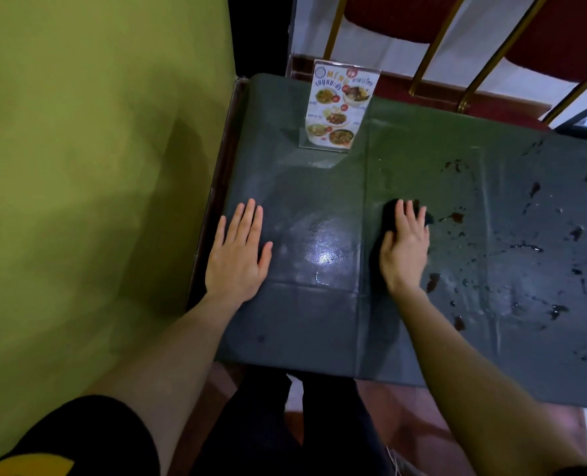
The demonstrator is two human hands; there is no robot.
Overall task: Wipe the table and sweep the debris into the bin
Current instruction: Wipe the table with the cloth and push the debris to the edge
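Black sleeve [89, 438] nearest, lower left. Left hand [237, 255] lies flat on the table [319, 338], fingers straight, nearer than the menu stand [336, 108] and to its left. Right hand [405, 249] presses a dark cloth [390, 214], fingers spread, nearer than the stand, to its right. Dark stains [457, 217] spread further right. Red chairs [405, 15] stand beyond the stand.

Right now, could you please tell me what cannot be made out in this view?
Head view:
Cloth: mostly hidden under the right hand.
Table: its right end is cut off by the frame edge.
Menu: small print too small to read.
Bin: none recognisable in frame.
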